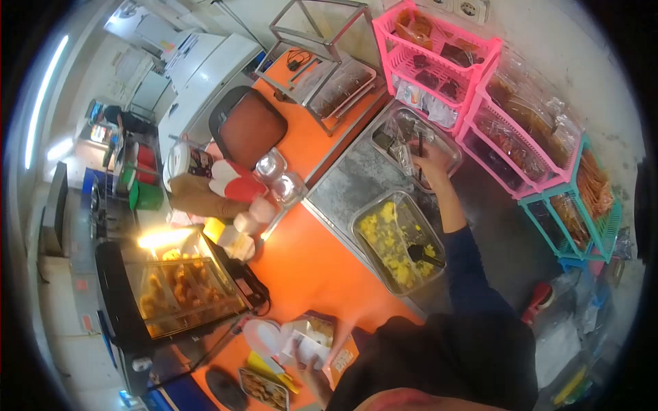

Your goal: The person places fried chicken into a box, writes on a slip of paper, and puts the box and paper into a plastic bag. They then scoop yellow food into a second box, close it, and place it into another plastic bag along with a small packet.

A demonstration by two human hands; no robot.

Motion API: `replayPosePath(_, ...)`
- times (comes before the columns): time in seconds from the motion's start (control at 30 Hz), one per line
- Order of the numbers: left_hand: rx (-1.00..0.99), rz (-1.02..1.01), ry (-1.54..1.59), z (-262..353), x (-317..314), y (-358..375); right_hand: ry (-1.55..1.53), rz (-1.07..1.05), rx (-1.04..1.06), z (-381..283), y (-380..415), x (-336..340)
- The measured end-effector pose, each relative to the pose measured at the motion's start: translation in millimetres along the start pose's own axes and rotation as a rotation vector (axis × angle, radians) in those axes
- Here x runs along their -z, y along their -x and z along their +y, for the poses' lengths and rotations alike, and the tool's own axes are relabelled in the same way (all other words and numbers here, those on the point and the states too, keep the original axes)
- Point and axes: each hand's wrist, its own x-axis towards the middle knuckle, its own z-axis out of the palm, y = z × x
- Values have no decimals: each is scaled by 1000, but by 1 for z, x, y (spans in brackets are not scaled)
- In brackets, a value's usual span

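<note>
My right hand reaches into a metal tray at the back of the steel counter, its fingers closed round a dark, thin handle. Small packets lie in that tray beside the hand. Nearer to me sits a second metal tray of yellow pieces with a black utensil in it. At the bottom, my left hand holds an open white box with food inside, above the orange table.
Pink baskets and a green basket of packets line the wall at right. A lit glass food warmer stands at left. A metal food tray and yellow object lie near the left hand.
</note>
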Motion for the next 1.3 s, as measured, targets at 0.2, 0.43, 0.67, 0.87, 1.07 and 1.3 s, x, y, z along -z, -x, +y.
replayPosePath(0.2, -84, 24, 47, -28, 72, 9, 349, -118, 192, -30, 88, -24)
replayPosePath(0.43, -246, 249, 104, -28, 146, 48, 436, -1026, -59, 61, 360, -180)
replayPosePath(0.67, -185, 310, 202, -45, 214, 105, 702, -1163, 166, 10, 449, -205)
replayPosePath(0.87, -125, 162, 82, -72, 248, 98, 1050, -1460, 254, 66, 515, -127)
replayPosePath(1.07, -216, -50, -23, -44, 225, 54, 1164, -928, 161, 33, 528, -94)
replayPosePath(1.3, -272, -45, 39, -31, 157, 25, 1570, 439, 582, -148, 289, 67)
